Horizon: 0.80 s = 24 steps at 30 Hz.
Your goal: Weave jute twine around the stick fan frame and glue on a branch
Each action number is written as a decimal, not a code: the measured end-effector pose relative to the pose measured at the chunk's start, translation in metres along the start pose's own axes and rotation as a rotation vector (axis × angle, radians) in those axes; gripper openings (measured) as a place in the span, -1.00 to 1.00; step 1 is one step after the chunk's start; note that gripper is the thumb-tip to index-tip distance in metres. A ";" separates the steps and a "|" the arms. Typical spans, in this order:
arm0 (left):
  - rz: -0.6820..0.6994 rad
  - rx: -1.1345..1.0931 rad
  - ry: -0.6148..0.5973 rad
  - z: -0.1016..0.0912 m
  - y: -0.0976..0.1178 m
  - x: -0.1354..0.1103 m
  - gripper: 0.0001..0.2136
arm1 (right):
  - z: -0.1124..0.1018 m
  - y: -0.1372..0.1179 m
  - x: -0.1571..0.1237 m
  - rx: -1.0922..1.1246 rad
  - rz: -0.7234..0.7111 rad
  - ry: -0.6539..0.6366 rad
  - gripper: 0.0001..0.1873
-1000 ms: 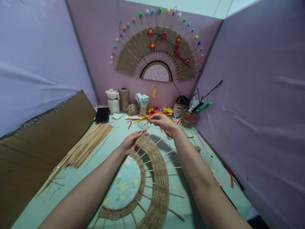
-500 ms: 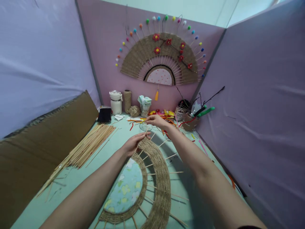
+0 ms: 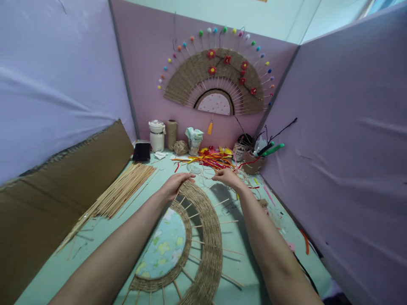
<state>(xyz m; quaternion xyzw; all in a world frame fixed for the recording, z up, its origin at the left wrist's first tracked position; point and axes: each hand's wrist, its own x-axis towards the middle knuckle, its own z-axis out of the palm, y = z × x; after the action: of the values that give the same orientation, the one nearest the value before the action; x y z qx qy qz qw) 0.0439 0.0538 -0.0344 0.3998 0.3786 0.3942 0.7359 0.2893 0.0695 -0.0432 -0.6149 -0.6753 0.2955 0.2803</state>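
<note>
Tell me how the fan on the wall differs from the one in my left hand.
The wall fan has red flowers on its woven band; the held fan has a plain one. The wall fan's sticks end in coloured pom-poms; the held fan's visible stick ends are bare. The wall fan's centre is pale pink and spotted; the held fan's is pale blue and floral. Both have a brown woven band.

The band (image 3: 211,237) was woven of coarse, matt twine over slim ribs (image 3: 232,280) of bare-looking wood; its panel (image 3: 163,250) looked like smooth printed cloth. The bundled sticks (image 3: 124,192) were plain, dull wood, the divider (image 3: 70,182) raw-edged brown cardboard. The lidded jar (image 3: 157,140) looked smooth and glossy, the wall sheeting (image 3: 63,93) creased.
</note>
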 end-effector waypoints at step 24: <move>0.060 -0.067 -0.004 -0.009 0.010 -0.017 -0.89 | 0.024 -0.046 -0.002 0.727 -0.203 -0.482 -0.58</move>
<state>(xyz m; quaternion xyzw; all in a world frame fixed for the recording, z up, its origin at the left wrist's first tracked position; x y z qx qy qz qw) 0.0259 0.0451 -0.0246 0.3869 0.3516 0.4278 0.7373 0.2414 0.0635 -0.0251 -0.3205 -0.6305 0.6195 0.3405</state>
